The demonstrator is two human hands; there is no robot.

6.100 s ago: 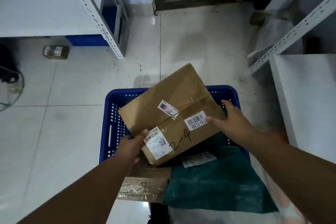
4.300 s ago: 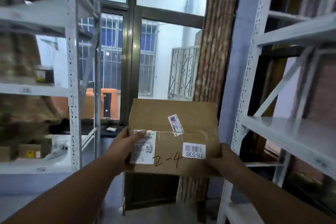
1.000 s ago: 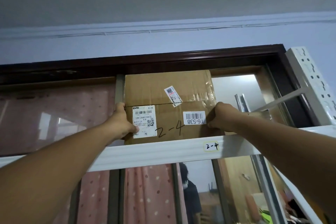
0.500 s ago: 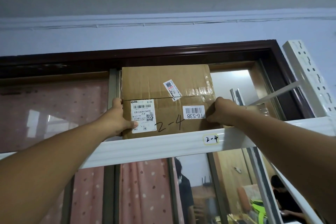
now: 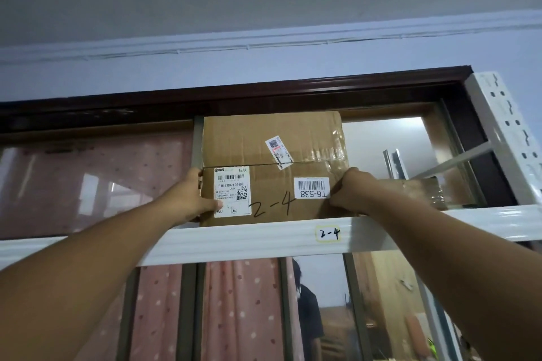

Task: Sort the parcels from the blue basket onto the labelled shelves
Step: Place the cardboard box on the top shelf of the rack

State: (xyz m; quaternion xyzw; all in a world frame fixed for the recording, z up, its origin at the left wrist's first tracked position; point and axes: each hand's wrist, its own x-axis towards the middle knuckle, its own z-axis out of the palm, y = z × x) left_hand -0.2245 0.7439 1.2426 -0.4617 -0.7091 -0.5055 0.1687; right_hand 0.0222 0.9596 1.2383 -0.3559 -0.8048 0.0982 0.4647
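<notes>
A brown cardboard parcel [image 5: 272, 143] stands upright on the top white shelf [image 5: 234, 239], hand-marked "2-4" with a T6-538 barcode sticker. The shelf's front beam carries a small label "2-4" [image 5: 328, 233] just below the parcel's right part. My left hand [image 5: 192, 196] grips the parcel's left edge, thumb on the white shipping label. My right hand [image 5: 349, 190] holds its right edge, fingers curled. The blue basket is out of view.
Another taped brown parcel [image 5: 425, 192] sits on the same shelf to the right. A white perforated upright [image 5: 507, 138] rises at the right end. A dark-framed window with pink dotted curtains [image 5: 234, 308] lies behind. A person in dark clothes [image 5: 308, 311] shows through the glass below.
The parcel went from the blue basket up to the top shelf. Over the last second it has stayed on the 2-4 shelf with both hands on its edges; only my view shifts slightly.
</notes>
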